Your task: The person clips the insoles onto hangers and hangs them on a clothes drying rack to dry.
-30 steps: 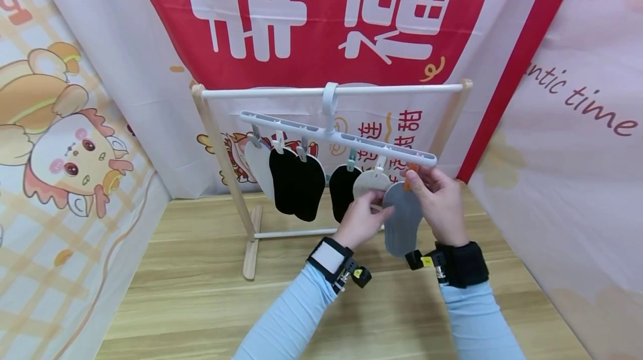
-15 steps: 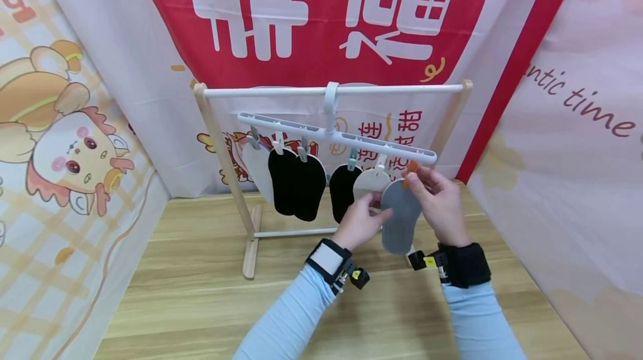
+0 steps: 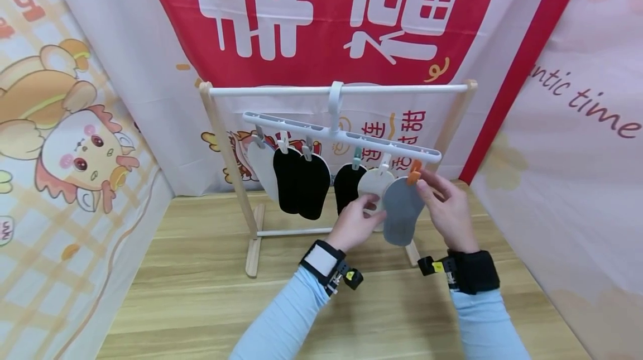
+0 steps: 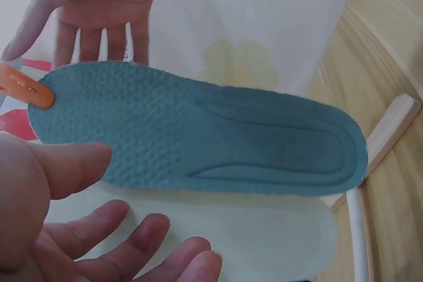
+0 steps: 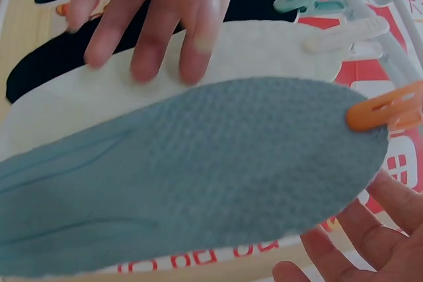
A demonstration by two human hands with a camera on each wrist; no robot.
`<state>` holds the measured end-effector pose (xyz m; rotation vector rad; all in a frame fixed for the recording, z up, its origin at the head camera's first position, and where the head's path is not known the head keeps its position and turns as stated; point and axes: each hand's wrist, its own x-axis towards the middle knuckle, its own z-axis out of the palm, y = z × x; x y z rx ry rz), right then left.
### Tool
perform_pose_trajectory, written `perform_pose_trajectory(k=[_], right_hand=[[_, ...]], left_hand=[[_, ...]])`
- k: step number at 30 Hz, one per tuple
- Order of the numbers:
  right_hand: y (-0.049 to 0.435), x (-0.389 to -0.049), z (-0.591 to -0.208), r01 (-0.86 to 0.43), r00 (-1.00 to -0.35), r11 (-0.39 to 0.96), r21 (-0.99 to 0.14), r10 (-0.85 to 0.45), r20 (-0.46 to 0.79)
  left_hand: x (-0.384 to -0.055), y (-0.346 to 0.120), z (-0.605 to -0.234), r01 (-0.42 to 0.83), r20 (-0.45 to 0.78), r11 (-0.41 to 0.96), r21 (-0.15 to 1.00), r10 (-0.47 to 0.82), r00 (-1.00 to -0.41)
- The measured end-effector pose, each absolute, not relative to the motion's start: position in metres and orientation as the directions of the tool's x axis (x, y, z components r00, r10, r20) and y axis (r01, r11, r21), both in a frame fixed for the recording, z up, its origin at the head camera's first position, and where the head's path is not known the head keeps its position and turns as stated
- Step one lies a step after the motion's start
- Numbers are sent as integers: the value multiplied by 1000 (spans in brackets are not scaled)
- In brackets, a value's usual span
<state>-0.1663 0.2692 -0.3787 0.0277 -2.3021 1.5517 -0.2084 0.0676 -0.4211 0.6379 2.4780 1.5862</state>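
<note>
A grey-blue insole point(image 3: 402, 212) hangs from an orange clip point(image 3: 414, 172) at the right end of a tilted white clip hanger point(image 3: 301, 125). My right hand point(image 3: 450, 212) is just right of the clip; in the left wrist view its fingers extend straight behind the insole's edge, holding nothing. On the other side, my left hand point(image 3: 354, 223) has its thumb and fingers spread apart. Its thumb point(image 4: 79, 166) overlaps the insole's edge in the left wrist view, and its fingers lie in front of the white insole point(image 5: 258, 54) beside it.
Further left along the hanger, black insoles point(image 3: 313, 187) and a white one point(image 3: 263, 167) hang from grey and white clips. The hanger hooks over the white bar point(image 3: 266, 91) of a wooden-legged rack point(image 3: 228, 164), standing on a wood-grain surface point(image 3: 201, 304) before printed cloth walls.
My right hand has let go of the orange clip and drawn slightly right, its fingers loosening. My left hand has eased left from the grey-blue insole, which now hangs by its clip.
</note>
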Motion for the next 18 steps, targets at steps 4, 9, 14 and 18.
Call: perform_pose_trajectory(k=[4, 9, 14, 18], right_hand=[[276, -163, -385, -197, -940, 413, -889, 176, 290], [286, -156, -395, -176, -939, 467, -867, 185, 290], [296, -149, -405, -172, -929, 512, -841, 199, 311], [305, -143, -414, -189, -924, 554, -811, 179, 338]], left_hand=[[-208, 60, -423, 317, 149, 378, 870, 412, -899], [-204, 43, -424, 338, 169, 425, 840, 388, -906], [-199, 16, -429, 361, 205, 447, 818, 359, -911], [-194, -14, -434, 372, 232, 481, 794, 325, -917]])
